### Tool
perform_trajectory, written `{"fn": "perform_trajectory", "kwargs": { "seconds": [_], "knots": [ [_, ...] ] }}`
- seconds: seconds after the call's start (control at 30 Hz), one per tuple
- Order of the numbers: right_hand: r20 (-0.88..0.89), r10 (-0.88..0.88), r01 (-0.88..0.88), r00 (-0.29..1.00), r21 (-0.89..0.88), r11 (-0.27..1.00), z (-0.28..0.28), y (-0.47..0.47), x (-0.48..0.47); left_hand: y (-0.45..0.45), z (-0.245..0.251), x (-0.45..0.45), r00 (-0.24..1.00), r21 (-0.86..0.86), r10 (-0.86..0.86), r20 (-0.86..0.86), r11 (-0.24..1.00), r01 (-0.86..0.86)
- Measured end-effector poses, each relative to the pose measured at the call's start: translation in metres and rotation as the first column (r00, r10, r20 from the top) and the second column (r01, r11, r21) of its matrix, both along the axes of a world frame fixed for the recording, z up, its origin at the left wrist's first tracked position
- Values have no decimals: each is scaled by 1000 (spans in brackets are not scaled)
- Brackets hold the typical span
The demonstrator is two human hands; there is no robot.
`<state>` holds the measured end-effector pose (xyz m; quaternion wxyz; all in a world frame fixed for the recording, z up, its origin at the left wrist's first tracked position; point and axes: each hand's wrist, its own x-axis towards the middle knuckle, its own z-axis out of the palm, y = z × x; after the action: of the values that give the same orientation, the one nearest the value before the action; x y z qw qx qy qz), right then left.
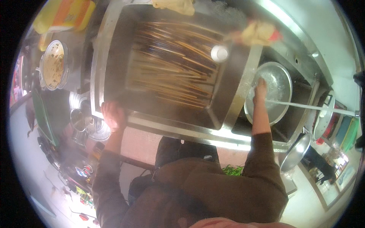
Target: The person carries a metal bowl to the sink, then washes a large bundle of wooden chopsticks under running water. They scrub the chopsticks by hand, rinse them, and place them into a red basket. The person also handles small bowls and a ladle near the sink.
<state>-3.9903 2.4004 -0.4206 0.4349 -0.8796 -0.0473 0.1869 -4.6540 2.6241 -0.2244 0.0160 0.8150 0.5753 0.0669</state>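
My left hand (113,114) is folded over the near left corner of a large steel basin (168,125). Inside the basin lie many thin wooden sticks (179,68), side by side in dark liquid, under some steam. A small white round cup (219,53) sits at their right end. To the right, my right hand (260,88) reaches into a wide metal bowl (278,77) in a side compartment; its fingers are too blurred to read. The bowl seems to hold clear water. A long pale pipe or water stream (308,106) runs from the right edge to beside that hand.
A yellow cloth-like bundle (256,33) lies on the far right rim. A bowl of speckled sauce (54,65) and a yellow container (65,14) stand left. Steel pots (98,125) are below them. Another metal bowl (296,152) and a white strainer (324,119) are at the right.
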Motion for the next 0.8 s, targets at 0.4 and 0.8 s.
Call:
{"fn": "perform_trajectory", "kwargs": {
  "seconds": [0.4,0.8],
  "knots": [
    [108,993,-864,40,-496,89,103,401,-230,2,11,1,988,-4,23,150,1000,-23],
    [-82,980,-802,-181,-564,-195,97,220,-384,4,29,2,975,-28,100,198,995,-96]
  ]
}}
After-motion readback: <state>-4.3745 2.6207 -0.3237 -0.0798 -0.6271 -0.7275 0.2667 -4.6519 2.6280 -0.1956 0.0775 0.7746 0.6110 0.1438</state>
